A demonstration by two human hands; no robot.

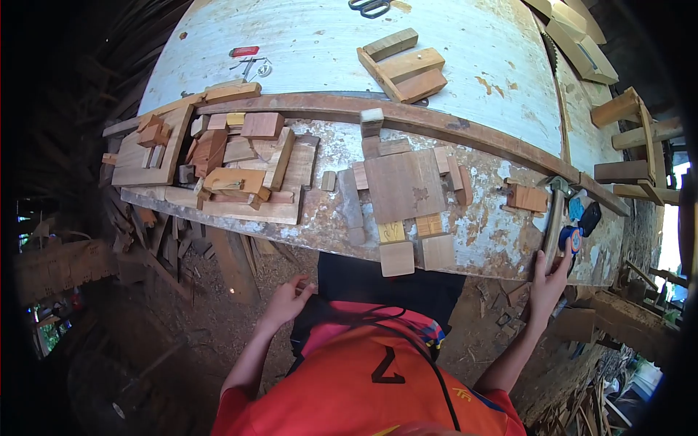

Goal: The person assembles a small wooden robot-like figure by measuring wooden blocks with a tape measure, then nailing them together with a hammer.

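Note:
At the bench's front right edge, my right hand point(549, 284) is closed around the lower handle of a hammer point(555, 218), thumb on one side and fingers on the other. The hammer's head points away from me. Just right of it lie a blue tape measure point(571, 238) and a black object point(590, 217). My left hand point(288, 301) hangs below the bench edge by my waist, fingers curled; anything inside them cannot be made out. In front of me, wooden blocks lie around a flat square board point(404, 186), forming a figure-like shape.
A long wooden bar point(436, 123) crosses the bench. Wooden pieces point(236, 167) are piled at left, and a small block point(527, 197) lies near the hammer. Joined blocks point(407, 67), scissors point(371, 6) and a red item point(244, 51) lie on the white surface beyond.

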